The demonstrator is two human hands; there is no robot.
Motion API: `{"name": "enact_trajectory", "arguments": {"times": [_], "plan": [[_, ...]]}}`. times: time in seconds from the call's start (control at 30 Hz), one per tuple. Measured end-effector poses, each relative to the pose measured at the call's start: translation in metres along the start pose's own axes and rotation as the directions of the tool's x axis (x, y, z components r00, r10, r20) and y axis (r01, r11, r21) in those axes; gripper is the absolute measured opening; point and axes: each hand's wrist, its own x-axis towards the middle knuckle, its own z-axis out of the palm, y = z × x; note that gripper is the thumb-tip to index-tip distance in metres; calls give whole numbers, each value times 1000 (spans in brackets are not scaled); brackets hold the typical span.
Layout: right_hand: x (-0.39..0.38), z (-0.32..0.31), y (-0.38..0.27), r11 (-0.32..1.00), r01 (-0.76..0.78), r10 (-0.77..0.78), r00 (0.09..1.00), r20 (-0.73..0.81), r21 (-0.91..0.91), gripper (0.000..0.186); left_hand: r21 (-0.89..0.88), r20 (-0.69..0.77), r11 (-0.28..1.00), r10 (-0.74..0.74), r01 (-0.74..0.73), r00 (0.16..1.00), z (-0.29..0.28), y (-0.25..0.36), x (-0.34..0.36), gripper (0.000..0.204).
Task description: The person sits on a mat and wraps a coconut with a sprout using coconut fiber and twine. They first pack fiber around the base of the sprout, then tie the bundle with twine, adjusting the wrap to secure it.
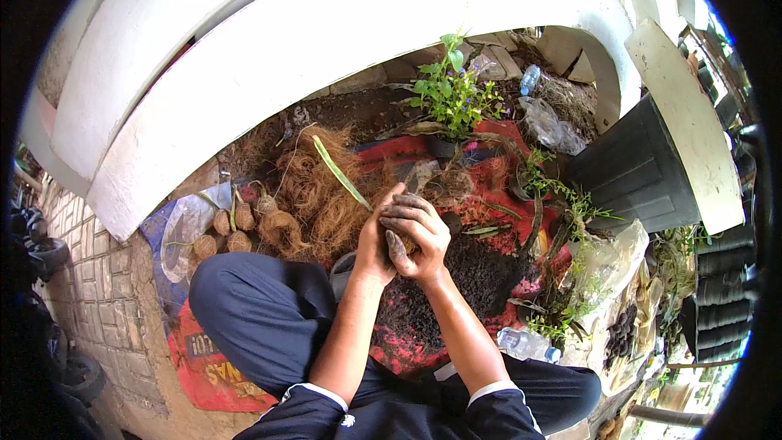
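Head view shows the left hand [375, 244] and right hand [428, 232] cupped together, fingers closed around an earthy brown clump [410, 246] mostly hidden between the palms. A yellow-edged snake plant leaf [338, 169] rises just beyond the grip, leaning left; whether its base sits in the clump cannot be told. Judging by the fibre-wrapped balls [239, 242] farther left, the step seems to be pressing soil into a ball. Next probably calls for firm, even squeezing, with coconut fibre [305, 175] within reach left of the grip and dark soil [481, 273] to its right.
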Motion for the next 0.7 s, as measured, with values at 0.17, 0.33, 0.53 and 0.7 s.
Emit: {"name": "enact_trajectory", "arguments": {"times": [0.17,0.33,0.53,0.7], "plan": [[-1,3,-8,627,-613,721,691,-59,481,16,133,53,991,-41,34,998,11,18,-3,70],[3,12,-6,309,-801,853,472,223,513,48,486,118,786,375,-383,920,2,5,3,53],[4,7,-6,438,-552,659,734,164,709,55,69,-276,998,29,-10,961,-12,-9,2,46],[4,-3,2,997,73,-66,972,224,-23,24,-398,84,917,14,21,996,-7,-5,0,34]]}}
